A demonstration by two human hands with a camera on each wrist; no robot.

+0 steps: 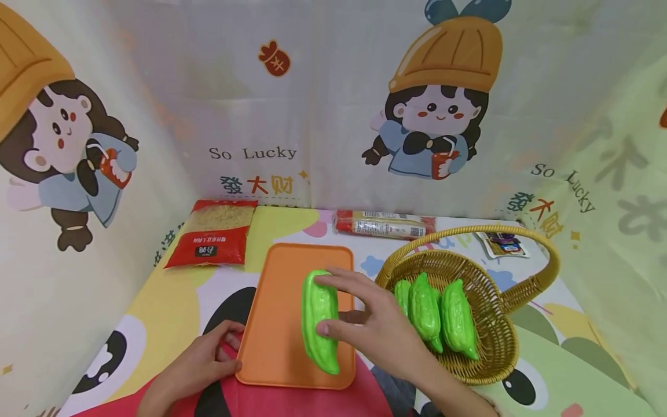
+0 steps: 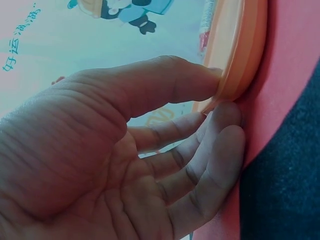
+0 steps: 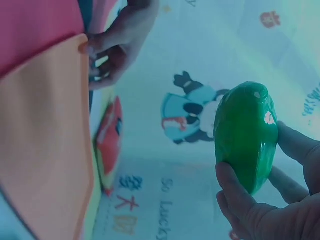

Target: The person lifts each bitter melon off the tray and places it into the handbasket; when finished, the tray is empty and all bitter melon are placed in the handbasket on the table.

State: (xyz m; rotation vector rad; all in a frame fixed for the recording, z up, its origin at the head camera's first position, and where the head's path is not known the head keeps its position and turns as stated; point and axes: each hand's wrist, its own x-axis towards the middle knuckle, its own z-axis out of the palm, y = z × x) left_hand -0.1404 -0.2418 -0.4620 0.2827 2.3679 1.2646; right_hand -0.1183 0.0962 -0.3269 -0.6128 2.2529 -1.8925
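We are gripping a green bitter gourd in our right hand, thumb at its lower part and fingers curled over its top, holding it above the orange cutting board. Our left hand is pinching the board's near left corner, thumb on the rim and fingers beneath. Just right of the board, 3 more gourds are lying in the wicker basket. A red packet is sitting beyond the board.
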